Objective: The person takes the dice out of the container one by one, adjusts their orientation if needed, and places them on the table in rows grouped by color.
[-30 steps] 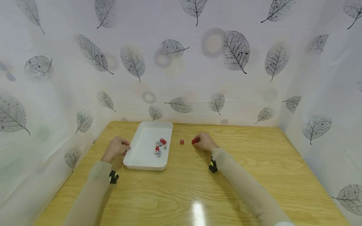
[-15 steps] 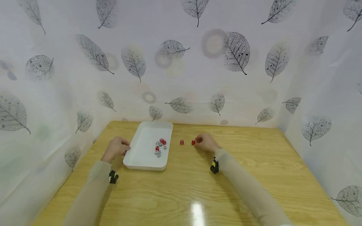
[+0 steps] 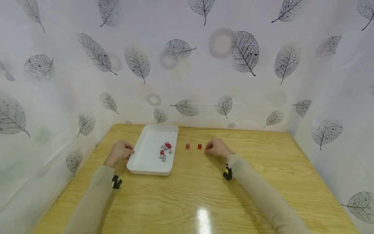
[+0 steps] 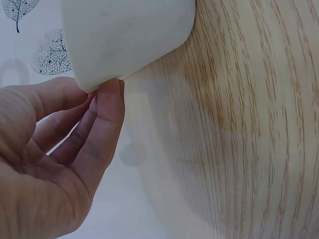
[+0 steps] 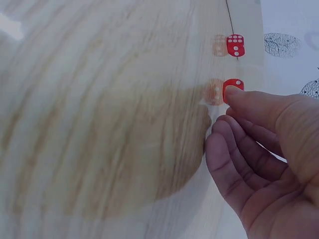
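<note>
Right hand (image 3: 218, 148), thumb and fingers parted, has two red dice (image 3: 199, 146) to its left, I see remotely; left hand (image 3: 118, 152) pinches the white tray (image 3: 149, 149).

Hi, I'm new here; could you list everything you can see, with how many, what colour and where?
Tray: 1, white, on the table
Dice in the tray: several, too clustered to count surely, red and pale, towards its right side
Loose dice: 2, red, on the table, right of the tray
Table: 1, yellowish wood, under everything
Leaf-print backdrop: 1, pale with dark leaves, behind and beside the table
Wrist devices: 2, mostly black, one at each wrist
Sleeves: 2, beige, on both arms
Left hand: 1, bare, pinching the tray's left rim
Right hand: 1, bare, right of the loose dice
</note>
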{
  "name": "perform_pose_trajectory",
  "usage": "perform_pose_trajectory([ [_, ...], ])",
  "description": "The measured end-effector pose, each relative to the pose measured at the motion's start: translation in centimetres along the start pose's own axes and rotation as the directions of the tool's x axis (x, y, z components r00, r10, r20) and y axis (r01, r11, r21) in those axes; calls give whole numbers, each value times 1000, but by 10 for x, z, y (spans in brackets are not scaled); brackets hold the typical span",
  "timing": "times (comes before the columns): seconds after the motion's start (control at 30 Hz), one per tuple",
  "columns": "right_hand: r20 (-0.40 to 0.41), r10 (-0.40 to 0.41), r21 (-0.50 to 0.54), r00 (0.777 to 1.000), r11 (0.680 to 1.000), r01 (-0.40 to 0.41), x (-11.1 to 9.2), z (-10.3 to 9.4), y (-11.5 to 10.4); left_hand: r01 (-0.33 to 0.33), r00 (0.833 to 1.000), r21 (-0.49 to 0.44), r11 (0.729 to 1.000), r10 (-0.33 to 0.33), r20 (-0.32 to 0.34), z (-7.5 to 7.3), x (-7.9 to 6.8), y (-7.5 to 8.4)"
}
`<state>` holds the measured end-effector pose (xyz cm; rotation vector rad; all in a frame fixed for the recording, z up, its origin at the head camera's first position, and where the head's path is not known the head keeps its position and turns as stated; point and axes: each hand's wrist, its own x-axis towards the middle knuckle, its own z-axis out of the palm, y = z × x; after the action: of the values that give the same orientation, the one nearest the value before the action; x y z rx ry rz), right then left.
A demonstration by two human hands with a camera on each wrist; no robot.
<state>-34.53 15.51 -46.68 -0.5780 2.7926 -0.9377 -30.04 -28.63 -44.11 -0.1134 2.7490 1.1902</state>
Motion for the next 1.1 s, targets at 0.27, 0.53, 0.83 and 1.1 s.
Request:
perform_pose_trajectory([
  [0.27, 67, -27, -6, 997, 1000, 28, 3, 11, -10, -8, 1000, -5, 1000, 8, 2, 0, -2, 2],
  [0.53, 83, -48, -19, 995, 999, 50, 4, 21, -24, -2, 1000, -4, 1000, 2, 3, -1, -1, 1],
  [0.83, 104, -92, 6, 990, 996, 92, 10, 33, -43, -1, 1000, 7, 1000, 1, -3, -1, -1, 3],
  [1.1, 101, -127, 93, 987, 989, 117, 16, 49, -56, 4, 1000, 6, 1000, -4, -9, 1, -3, 3],
])
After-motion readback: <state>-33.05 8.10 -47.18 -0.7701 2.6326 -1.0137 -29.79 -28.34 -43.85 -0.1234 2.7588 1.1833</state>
